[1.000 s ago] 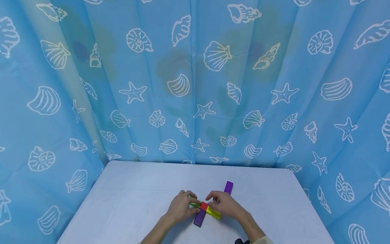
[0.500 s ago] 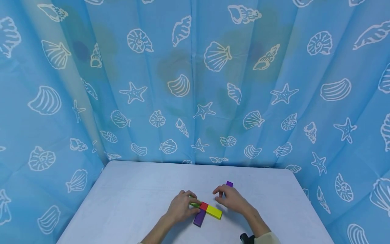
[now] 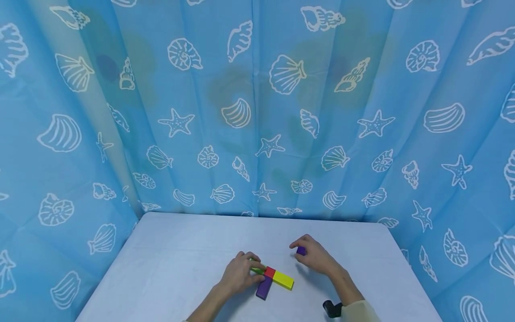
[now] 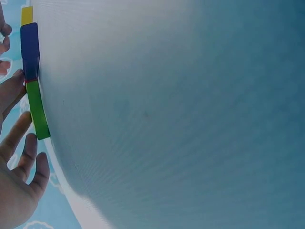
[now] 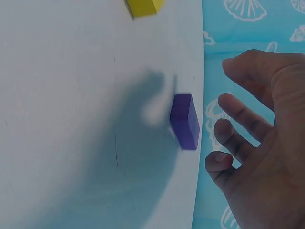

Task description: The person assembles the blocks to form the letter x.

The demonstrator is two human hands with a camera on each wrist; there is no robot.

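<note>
A red block (image 3: 270, 272) sits at the meeting point of a green block (image 3: 256, 271), a yellow block (image 3: 283, 281) and a dark purple block (image 3: 263, 289). My left hand (image 3: 240, 273) holds the green block near the red one, thumb on the near side and fingers over the far side. Farther back, a second purple block (image 5: 185, 121) lies alone on the table. My right hand (image 3: 317, 256) hovers over it with thumb and fingers apart; the right wrist view shows a gap between hand and block. In the head view this hand covers much of that block.
A white-covered table (image 3: 181, 241) lies under the blocks. Behind and beside it hangs a blue curtain (image 3: 225, 156) with white shells and starfish. A black device (image 3: 331, 308) sits at my right wrist.
My right hand has left the yellow block and moved back and right, over the lone purple block. The left hand and the joined blocks have stayed nearly still.
</note>
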